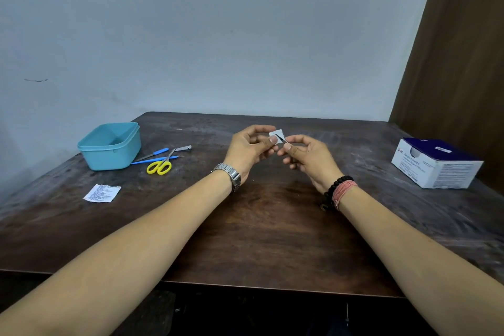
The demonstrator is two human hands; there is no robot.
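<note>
Right hand (308, 157) holds tool (281, 138) against swab (272, 134) (pinched by left hand (246, 148)).

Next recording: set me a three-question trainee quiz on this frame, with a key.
1. True or false: the scissors lie in the tub.
2. The scissors' handles are: A blue, B yellow, C red.
3. Fill in: the right hand pinches a thin tool; the left hand pinches a white ____.
Key: 1 false; 2 B; 3 swab.
</note>
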